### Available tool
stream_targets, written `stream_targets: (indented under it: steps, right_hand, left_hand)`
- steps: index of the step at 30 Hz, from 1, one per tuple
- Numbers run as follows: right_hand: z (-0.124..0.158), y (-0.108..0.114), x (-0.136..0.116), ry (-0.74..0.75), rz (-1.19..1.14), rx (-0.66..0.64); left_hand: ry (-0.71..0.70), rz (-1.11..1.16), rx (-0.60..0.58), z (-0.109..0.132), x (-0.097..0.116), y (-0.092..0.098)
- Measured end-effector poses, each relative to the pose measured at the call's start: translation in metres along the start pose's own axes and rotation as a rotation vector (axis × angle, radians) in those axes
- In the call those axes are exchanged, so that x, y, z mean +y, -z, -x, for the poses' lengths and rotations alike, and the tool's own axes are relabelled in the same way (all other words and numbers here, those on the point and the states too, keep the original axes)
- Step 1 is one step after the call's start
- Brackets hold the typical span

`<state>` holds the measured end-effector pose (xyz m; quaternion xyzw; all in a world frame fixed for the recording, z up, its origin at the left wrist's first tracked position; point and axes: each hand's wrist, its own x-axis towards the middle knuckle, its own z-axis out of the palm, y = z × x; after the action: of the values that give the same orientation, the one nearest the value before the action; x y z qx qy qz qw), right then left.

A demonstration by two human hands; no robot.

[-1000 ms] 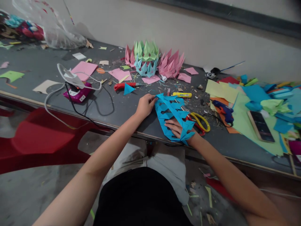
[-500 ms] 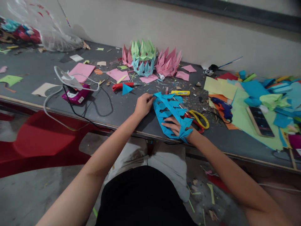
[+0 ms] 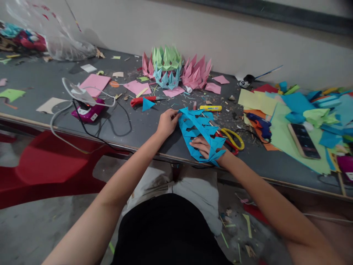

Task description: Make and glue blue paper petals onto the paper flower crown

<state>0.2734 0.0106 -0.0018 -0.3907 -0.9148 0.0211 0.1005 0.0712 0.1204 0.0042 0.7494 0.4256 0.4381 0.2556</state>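
Observation:
A blue folded-paper ring (image 3: 199, 129) of pointed modules lies near the front edge of the grey table (image 3: 132, 127). My left hand (image 3: 167, 122) pinches the ring's left edge, fingers closed on it. My right hand (image 3: 204, 147) is inside the ring with its fingers stretched flat on the table; the paper points partly cover it. Yellow-handled scissors (image 3: 234, 138) lie just right of the ring, touching it.
Green, blue and pink paper crowns (image 3: 176, 68) stand by the wall. A red cutter (image 3: 143, 99), a yellow glue stick (image 3: 211, 108), a blue glue gun (image 3: 259, 123), a phone (image 3: 303, 140), coloured sheets (image 3: 278, 132) and a purple device with cables (image 3: 86, 110) lie around.
Both hands and the blue ring have kept their places; only the view has shifted slightly.

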Motion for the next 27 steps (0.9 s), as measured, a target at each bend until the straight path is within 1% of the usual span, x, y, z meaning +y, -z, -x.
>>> stream_targets:
  steps: [4, 9, 12, 13, 14, 15, 16, 17, 18, 20, 21, 23, 27]
  right_hand:
    - [0.003, -0.009, 0.007, 0.008, -0.031, 0.036]
    - [0.004, -0.008, 0.006, 0.012, -0.061, 0.032]
    - [0.005, -0.007, 0.003, -0.009, -0.092, 0.041]
    - [0.005, -0.006, 0.002, -0.014, -0.097, 0.046]
    - [0.006, -0.005, 0.001, -0.018, -0.098, 0.054]
    - [0.006, -0.005, 0.0, -0.022, -0.097, 0.061]
    - [0.006, -0.004, -0.001, -0.03, -0.095, 0.068]
    - [0.005, -0.003, -0.002, -0.038, -0.093, 0.076]
    - [0.004, -0.002, -0.004, -0.049, -0.09, 0.084]
    - [0.001, 0.002, -0.007, -0.072, -0.08, 0.101]
    - [0.0, 0.004, -0.009, -0.087, -0.072, 0.109]
    - [-0.003, 0.008, -0.012, -0.109, -0.054, 0.124]
    - [-0.005, 0.013, -0.016, -0.148, -0.049, 0.137]
  left_hand:
    - [0.005, 0.006, 0.003, -0.001, -0.001, -0.001]
    - [0.031, 0.015, 0.014, 0.002, 0.0, 0.0]
    - [0.041, 0.009, 0.082, 0.016, 0.009, 0.008]
    - [0.013, -0.018, 0.123, 0.024, 0.014, 0.013]
    - [-0.051, -0.076, 0.139, 0.033, 0.019, 0.017]
    - [-0.13, -0.148, 0.112, 0.042, 0.025, 0.022]
    - [-0.218, -0.214, 0.036, 0.051, 0.03, 0.026]
    - [-0.323, -0.271, -0.075, 0.06, 0.034, 0.03]
    - [-0.398, -0.319, -0.201, 0.067, 0.037, 0.032]
    - [-0.489, -0.415, -0.373, 0.078, 0.04, 0.034]
    - [-0.514, -0.457, -0.426, 0.081, 0.04, 0.034]
    - [-0.549, -0.521, -0.468, 0.084, 0.038, 0.032]
    - [-0.599, -0.575, -0.46, 0.085, 0.035, 0.028]
